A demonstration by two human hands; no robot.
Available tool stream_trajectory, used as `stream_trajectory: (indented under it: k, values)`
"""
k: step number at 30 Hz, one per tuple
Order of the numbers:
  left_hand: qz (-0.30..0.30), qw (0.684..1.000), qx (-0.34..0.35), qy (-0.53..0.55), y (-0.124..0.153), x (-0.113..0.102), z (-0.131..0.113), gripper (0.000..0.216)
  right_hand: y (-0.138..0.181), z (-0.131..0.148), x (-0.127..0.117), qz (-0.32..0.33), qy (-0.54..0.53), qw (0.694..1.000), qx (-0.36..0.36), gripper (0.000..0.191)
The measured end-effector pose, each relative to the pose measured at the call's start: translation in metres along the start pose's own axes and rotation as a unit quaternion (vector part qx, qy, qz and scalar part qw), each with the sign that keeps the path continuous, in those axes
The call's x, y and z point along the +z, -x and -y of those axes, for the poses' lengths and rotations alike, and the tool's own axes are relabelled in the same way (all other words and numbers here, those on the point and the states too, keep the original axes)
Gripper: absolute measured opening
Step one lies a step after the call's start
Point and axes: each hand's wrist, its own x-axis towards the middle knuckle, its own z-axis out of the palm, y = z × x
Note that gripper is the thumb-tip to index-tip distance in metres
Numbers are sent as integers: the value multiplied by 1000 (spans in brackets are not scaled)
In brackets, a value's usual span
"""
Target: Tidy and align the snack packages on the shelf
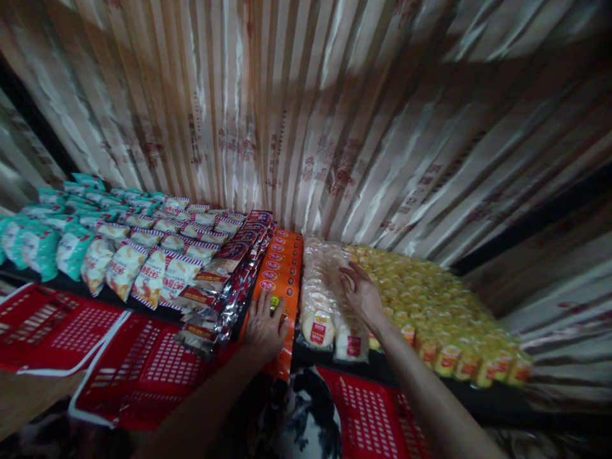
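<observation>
Left hand [265,333] is spread flat on the orange strip [274,275], lower centre, probably to hold it straight; right hand [361,290] half-curled at the buns [315,306], can't tell if gripping.

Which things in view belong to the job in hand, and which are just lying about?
Likely part of it:
- orange strip, under the left hand
- clear-wrapped packs, nearest the right hand

Seemingly just there:
- turquoise packets
- striped-edge packets
- yellow packs
- red baskets
</observation>
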Motion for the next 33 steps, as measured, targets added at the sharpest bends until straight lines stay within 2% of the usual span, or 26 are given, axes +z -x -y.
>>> stream_trajectory:
  k: [4,11,17,20,25,28,33]
  values:
    - [-12,1000,3,-5,1,1,1,47,17,-15,4,-27,-29,999,-17,44]
    - [-19,1000,21,-6,3,-1,2,45,26,-18,10,-62,-77,994,-51,41]
    - [-30,999,12,8,1,-9,-5,44,35,-26,4,-41,-72,994,-70,43]
    - [-39,999,4,18,0,-13,-28,46,35,-32,3,-22,-46,996,-71,45]
    - [-40,998,29,41,6,-9,-93,50,23,-33,7,11,19,997,-78,52]
    - [-28,995,51,77,11,-4,-128,60,14,-33,12,32,45,995,-78,56]
    - [-23,996,27,87,17,6,-158,62,1,-35,15,64,72,990,-103,57]
